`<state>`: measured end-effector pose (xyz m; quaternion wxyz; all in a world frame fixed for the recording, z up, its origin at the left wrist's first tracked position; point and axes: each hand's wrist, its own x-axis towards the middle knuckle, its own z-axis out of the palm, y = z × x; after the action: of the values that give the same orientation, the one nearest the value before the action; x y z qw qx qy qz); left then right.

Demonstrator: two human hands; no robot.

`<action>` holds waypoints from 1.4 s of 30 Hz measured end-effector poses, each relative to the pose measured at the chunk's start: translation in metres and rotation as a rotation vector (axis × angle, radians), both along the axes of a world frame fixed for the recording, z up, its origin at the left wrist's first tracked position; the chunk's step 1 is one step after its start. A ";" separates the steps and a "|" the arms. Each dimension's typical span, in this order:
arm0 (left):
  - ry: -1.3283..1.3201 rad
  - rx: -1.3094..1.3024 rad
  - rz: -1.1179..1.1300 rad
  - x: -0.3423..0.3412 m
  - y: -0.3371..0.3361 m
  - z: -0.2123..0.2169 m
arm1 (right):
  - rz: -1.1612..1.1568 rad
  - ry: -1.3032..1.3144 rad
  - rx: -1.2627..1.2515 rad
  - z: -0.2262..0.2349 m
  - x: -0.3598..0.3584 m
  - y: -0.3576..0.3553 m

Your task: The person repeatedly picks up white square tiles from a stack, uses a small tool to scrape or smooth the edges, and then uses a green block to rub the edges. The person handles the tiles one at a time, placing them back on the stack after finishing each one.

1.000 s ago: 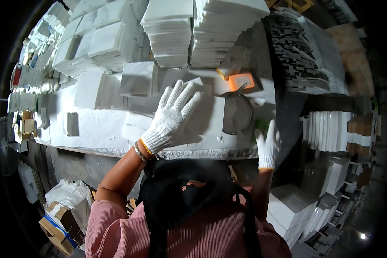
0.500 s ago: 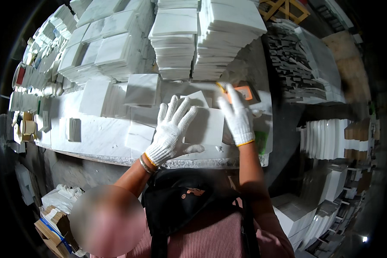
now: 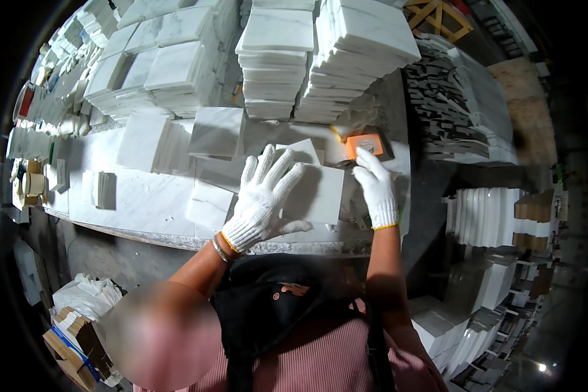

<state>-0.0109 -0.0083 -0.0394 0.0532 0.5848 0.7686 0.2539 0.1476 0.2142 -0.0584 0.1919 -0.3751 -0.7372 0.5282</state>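
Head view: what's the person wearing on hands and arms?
Both the left hand and the right hand wear white knitted work gloves with a thin orange-yellow edge at the cuff. A metal bangle sits at the left wrist. Forearms are bare; no sleeves reach them.

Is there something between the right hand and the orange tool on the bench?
Nothing visible does. The right hand has its fingertips at the lower edge of the orange tool. The left hand lies spread on the white marble tile beside it, out of that path.
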 end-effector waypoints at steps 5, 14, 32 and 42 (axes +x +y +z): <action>-0.012 0.023 -0.018 -0.001 0.002 -0.001 | -0.053 -0.001 -0.238 0.038 0.013 -0.030; -0.039 -0.003 -0.020 -0.008 -0.008 0.001 | -0.062 -0.068 -0.295 0.056 0.002 -0.075; -1.759 0.197 0.045 -0.005 -0.035 0.024 | 0.214 0.102 0.035 0.094 -0.004 -0.103; -1.932 0.120 0.104 -0.004 -0.053 0.031 | 0.070 0.365 -0.326 0.090 -0.022 -0.081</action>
<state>-0.0144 -0.0611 -0.0081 0.6206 0.0912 0.4040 0.6658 0.1255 0.1332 0.0316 0.2404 -0.2736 -0.6080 0.7055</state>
